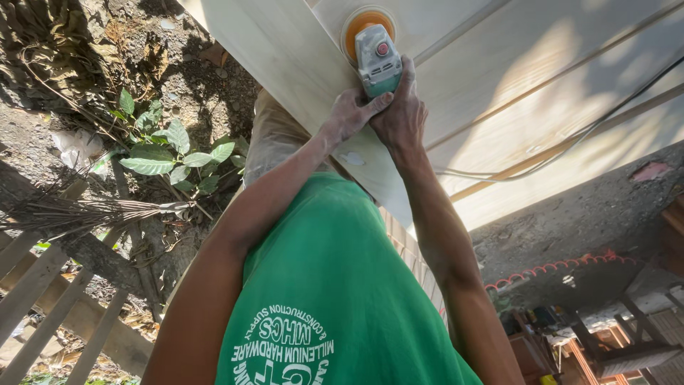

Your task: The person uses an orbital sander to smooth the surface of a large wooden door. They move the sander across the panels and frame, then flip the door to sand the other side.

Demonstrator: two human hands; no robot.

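green cotton shirt (335, 285) fills the bottom; both arms reach up-frame, left hand (350, 113) and right hand (401, 117) clamped around the grey-teal disc sander (377, 60), steadying its orange pad on the pale wooden panel (499, 78).

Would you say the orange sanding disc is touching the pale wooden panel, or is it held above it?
Touching. In the head view the sanding disc lies flat on the wooden panel, with no gap along its visible rim.

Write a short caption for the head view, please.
Both hands, left hand and right hand, hold a sander on a pale wooden panel.
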